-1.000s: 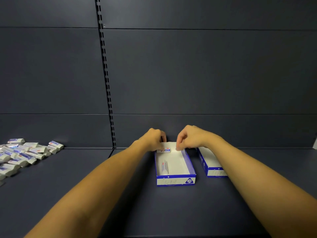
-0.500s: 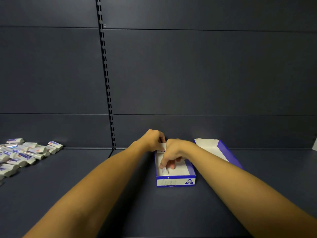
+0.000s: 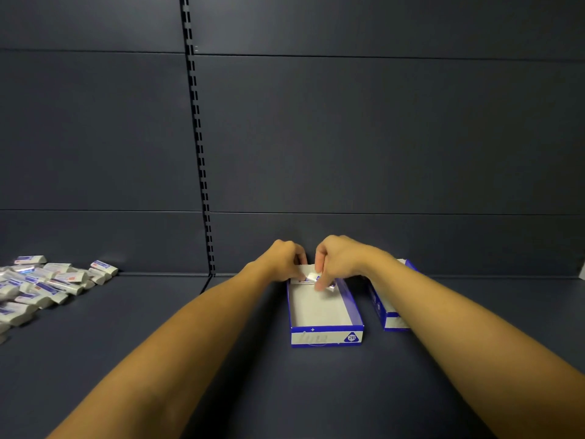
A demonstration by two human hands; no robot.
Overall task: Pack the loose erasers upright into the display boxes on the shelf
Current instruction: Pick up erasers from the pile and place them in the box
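A blue-and-white display box [image 3: 326, 338] lies open on the dark shelf in front of me. My right hand [image 3: 340, 258] pinches a white eraser [image 3: 329, 286] over the box's far end. My left hand [image 3: 285, 258] holds another eraser [image 3: 304, 279] standing against the far wall of the box. The rest of the box floor is bare. A second display box [image 3: 384, 315] sits just to the right, mostly hidden under my right forearm. A pile of several loose erasers [image 3: 47, 283] lies at the far left of the shelf.
The dark shelf deck [image 3: 221, 375] reaches to the back panel. A slotted upright [image 3: 199, 147] runs down that panel left of my hands. A pale object [image 3: 581, 269] shows at the right edge.
My right hand picked up the eraser that lay flat near the front of the box and carried it to the far end. My left hand stayed on the standing eraser.
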